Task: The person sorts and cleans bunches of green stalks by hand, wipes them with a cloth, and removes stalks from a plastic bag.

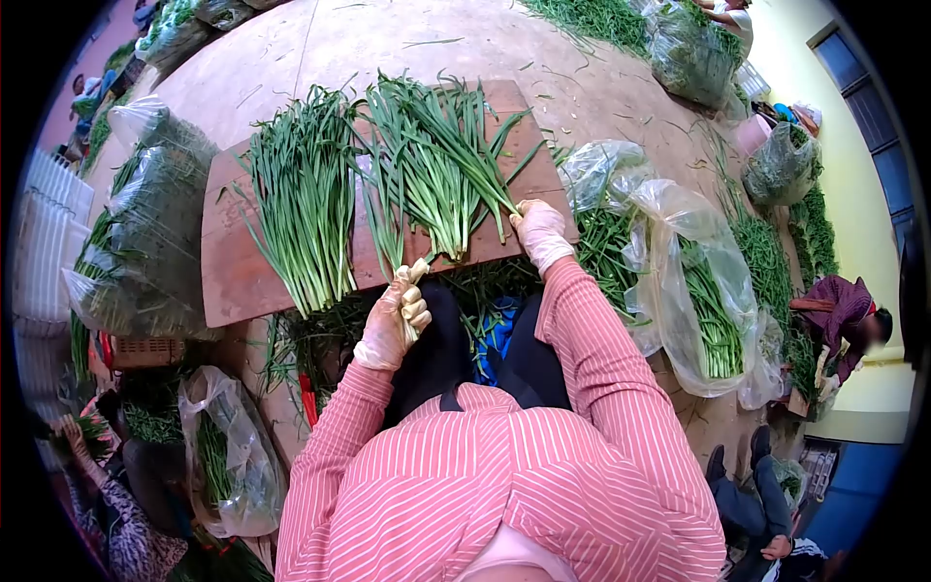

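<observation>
My left hand, in a pale glove, is closed at the near edge of a brown board. It grips the lower ends of a few garlic chives, whose leaves point away from me. My right hand, also gloved, pinches the stem ends of another few chives at the board's right side. Their leaves slant up and left across a loose pile of chives between my hands. On the board's left half lies a neat, thick bundle of chives, its pale stems toward me.
Filled clear plastic bags stand left and right of the board. More loose greens lie on the floor at right. A co-worker in dark red bends over at far right; another person's patterned sleeve shows at lower left.
</observation>
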{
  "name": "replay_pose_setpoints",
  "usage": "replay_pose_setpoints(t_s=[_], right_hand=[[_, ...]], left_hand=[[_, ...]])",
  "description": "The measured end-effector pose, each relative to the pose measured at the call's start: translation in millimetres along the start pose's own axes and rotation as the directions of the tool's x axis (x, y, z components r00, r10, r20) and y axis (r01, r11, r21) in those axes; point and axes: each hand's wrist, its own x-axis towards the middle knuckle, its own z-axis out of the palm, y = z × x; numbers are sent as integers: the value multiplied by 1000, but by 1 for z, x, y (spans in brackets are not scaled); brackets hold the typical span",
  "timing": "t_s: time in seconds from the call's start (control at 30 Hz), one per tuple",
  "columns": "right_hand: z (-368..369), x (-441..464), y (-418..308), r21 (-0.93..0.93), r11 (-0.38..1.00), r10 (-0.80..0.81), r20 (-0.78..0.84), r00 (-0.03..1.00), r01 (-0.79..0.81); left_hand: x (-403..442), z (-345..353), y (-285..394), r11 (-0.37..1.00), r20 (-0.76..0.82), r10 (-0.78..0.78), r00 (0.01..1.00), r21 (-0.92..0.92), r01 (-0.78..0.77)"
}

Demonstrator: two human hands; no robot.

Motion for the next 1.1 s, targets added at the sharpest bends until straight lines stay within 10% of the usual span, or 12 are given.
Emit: replay_pose_setpoints(t_s=[0.2,0.5,0.67,0.93,1.1], right_hand=[[-15,-56,-21,517,855,15,-87,996,32],[21,-150,-64,249,868,-389,-196,900,429],[-3,-148,-63,243,920,-356,197,913,307],[5,-39,-29,-69,990,-141,-273,952,127],[20,-15,-36,-178,983,-66,-76,995,51]], left_hand=[[5,0,0,997,29,-2,1000,77,0],[11,14,-11,867,57,-72,996,497,34],[0,2,-17,890,-17,43,999,455,-31],[3,0,-6,997,-82,76,994,30,-74],[1,5,-5,996,-43,55,998,77,-52]])
